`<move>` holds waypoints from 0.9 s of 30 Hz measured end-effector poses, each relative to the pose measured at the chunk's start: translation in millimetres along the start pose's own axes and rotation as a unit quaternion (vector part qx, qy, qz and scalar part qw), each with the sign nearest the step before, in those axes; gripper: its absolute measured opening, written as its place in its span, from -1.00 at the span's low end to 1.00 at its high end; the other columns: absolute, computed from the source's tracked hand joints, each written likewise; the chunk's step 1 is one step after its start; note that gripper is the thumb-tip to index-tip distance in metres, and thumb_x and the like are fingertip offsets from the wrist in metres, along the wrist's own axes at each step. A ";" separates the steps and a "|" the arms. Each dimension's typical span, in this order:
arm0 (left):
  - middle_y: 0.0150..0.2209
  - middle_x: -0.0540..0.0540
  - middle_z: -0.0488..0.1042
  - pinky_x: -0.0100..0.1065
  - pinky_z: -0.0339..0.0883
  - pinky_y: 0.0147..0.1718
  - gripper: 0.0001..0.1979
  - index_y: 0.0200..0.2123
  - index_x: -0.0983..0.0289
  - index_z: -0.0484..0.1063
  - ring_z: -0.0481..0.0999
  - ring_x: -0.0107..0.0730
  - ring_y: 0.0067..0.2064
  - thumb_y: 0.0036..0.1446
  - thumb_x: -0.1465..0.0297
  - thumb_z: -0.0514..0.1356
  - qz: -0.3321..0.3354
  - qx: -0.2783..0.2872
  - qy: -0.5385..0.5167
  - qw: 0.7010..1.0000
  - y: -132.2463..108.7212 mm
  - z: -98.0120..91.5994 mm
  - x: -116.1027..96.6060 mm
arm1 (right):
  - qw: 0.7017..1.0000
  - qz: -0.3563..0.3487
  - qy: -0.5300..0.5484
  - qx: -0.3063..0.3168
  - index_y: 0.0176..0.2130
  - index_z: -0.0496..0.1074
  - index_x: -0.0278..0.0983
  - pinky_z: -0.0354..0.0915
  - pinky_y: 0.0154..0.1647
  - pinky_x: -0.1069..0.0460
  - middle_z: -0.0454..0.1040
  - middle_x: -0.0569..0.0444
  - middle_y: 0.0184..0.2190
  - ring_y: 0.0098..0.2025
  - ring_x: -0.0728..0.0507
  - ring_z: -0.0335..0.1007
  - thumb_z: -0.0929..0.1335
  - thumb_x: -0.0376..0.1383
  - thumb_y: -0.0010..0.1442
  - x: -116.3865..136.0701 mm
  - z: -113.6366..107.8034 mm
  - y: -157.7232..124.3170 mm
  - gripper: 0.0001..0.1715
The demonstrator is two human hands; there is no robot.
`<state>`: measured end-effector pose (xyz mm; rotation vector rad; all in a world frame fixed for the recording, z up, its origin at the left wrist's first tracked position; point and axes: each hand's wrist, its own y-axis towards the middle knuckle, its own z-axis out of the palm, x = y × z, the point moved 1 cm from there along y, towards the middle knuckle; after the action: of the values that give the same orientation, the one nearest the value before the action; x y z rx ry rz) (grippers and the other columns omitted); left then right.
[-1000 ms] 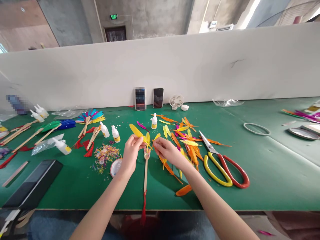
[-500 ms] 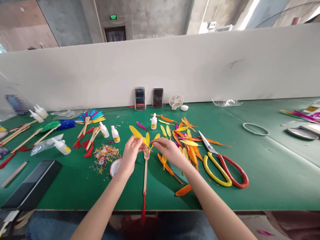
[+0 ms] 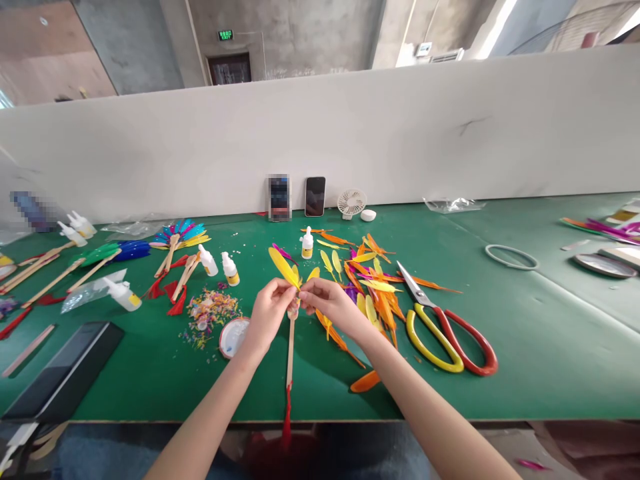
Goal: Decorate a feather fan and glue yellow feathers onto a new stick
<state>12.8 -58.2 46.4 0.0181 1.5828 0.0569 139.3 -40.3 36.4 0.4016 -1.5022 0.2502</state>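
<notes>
My left hand [image 3: 269, 313] and my right hand [image 3: 330, 303] meet at the top of a wooden stick [image 3: 291, 350] that lies on the green table [image 3: 525, 347], a red tassel hanging from its near end. Both hands pinch the base of yellow feathers [image 3: 286, 269] fanned out from the stick's head. A pile of loose orange, yellow and purple feathers [image 3: 373, 280] lies just right of my right hand.
Yellow and red scissors [image 3: 440, 327] lie to the right. Glue bottles [image 3: 230, 268], a white lid [image 3: 231, 335], coloured scraps, finished feather fans [image 3: 177, 235] and a dark tablet [image 3: 65, 370] sit left. Phones and a small fan [image 3: 351, 202] stand by the white partition. A ring [image 3: 511, 257] lies far right.
My right hand has moved left to meet the left hand at the stick's head. The long yellow feather now stands more upright than before.
</notes>
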 end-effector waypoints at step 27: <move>-0.59 -0.08 0.24 -0.47 0.14 -0.49 -0.83 -0.54 0.24 0.19 0.27 -0.52 -0.52 0.01 0.31 0.07 0.082 -0.072 0.079 0.991 -7.3 -2.1 2.2 | 0.998 -0.029 -0.052 -0.024 -0.54 0.23 -0.26 0.16 -0.58 0.11 0.30 0.21 -0.66 -0.63 0.05 0.20 0.31 -0.19 0.01 4.8 5.4 -4.7 -0.78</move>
<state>10.8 -65.4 43.9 0.0322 1.7295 0.3070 136.6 -47.2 40.8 0.4244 -1.5934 0.1479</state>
